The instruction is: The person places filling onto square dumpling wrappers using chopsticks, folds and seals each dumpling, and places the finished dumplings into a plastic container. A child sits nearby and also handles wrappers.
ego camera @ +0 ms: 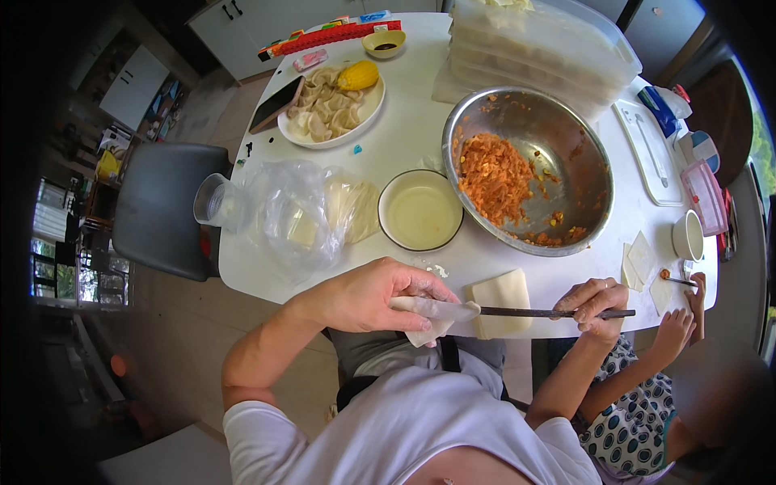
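My left hand (394,297) holds a partly folded dough wrapper (433,310) just over the table's near edge. A dark chopstick (521,312) runs from the wrapper's right end to my right hand (597,306), whose fingers are closed around it; whether it is one stick or two together, I cannot tell. Beneath the chopstick lies a stack of pale square wrappers (502,288). Behind it stands a large stainless steel bowl (576,182) with orange-red chopped filling (494,176) on its left side. A dark-rimmed bowl of pale liquid (421,209) stands beside it.
Clear plastic bags (297,218) and a plastic cup (221,200) lie left. Farther back are a plate of dumplings (324,109) with corn, a phone (276,104), and stacked plastic boxes (533,54). At right, another person's hands (673,333) work near loose wrappers (639,260).
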The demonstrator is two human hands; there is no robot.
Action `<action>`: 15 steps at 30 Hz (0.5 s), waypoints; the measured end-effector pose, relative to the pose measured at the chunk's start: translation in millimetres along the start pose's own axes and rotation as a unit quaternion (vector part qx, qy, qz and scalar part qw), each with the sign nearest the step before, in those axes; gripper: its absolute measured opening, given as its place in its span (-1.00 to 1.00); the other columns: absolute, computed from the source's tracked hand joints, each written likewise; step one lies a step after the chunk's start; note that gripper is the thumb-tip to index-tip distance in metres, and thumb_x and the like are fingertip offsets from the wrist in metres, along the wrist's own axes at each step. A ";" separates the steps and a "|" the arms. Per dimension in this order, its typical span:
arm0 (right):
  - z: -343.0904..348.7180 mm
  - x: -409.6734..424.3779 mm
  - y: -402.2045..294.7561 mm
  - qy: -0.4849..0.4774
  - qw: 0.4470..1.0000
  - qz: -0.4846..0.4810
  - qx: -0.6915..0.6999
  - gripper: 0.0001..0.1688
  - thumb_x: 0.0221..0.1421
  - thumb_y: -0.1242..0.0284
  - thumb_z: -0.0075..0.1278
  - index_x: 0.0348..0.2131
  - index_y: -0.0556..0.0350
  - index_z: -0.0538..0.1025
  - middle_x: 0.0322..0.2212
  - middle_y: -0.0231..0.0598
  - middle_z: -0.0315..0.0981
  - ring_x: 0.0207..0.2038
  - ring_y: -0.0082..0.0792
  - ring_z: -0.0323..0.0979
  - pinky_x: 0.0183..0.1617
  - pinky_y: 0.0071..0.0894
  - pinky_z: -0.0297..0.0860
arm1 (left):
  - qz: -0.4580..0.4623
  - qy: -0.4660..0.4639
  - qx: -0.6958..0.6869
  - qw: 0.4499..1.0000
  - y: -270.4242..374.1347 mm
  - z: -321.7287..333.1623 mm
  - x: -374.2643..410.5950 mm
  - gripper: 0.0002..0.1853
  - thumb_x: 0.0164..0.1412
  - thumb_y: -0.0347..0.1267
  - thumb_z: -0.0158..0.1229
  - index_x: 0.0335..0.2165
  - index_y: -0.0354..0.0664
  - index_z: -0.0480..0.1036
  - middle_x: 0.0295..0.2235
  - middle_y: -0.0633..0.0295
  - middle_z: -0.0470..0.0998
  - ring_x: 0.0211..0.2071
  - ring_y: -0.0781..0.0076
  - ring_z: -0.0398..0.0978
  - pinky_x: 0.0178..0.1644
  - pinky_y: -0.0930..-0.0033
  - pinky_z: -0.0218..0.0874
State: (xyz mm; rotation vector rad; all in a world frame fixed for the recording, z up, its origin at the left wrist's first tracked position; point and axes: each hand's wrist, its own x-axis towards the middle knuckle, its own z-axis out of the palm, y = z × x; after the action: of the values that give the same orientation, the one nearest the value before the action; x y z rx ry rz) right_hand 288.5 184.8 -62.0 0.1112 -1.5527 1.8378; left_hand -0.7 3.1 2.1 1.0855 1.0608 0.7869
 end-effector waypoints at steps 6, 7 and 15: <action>5.2 30.8 -21.3 -0.151 0.987 -0.037 -0.029 -0.92 -0.15 0.61 0.15 -0.55 0.33 0.58 -0.45 0.17 0.50 -0.42 0.00 0.53 -0.29 -0.21 0.51 | -0.077 -0.095 -0.073 0.990 -6.5 -10.2 2.9 -0.72 0.17 -0.49 0.08 -0.14 -0.43 0.38 -0.35 0.16 0.53 -0.33 0.55 0.48 -0.21 0.49 0.33; 4.2 35.2 -22.9 -0.176 0.983 -0.040 -0.029 -0.90 -0.16 0.63 0.14 -0.52 0.37 0.58 -0.43 0.21 0.50 -0.39 0.02 0.52 -0.27 -0.20 0.49 | -0.092 -0.115 -0.093 0.985 -8.3 -9.7 5.4 -0.74 0.18 -0.47 0.08 -0.17 -0.43 0.39 -0.39 0.16 0.53 -0.37 0.53 0.50 -0.25 0.50 0.34; 11.7 55.9 -25.3 -0.229 0.970 -0.037 -0.069 -0.91 -0.19 0.60 0.18 -0.56 0.32 0.59 -0.50 0.15 0.51 -0.47 -0.03 0.54 -0.36 -0.27 0.51 | -0.146 -0.157 -0.190 0.958 -25.6 -6.8 3.0 -0.76 0.20 -0.34 0.06 -0.35 -0.38 0.43 -0.53 0.19 0.51 -0.57 0.52 0.49 -0.46 0.52 0.35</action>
State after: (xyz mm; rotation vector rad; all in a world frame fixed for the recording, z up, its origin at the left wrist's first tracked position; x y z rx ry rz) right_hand 257.1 200.5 -10.3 0.5542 -1.9533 1.7163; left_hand -5.9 0.2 -23.9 0.6768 0.7382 0.5282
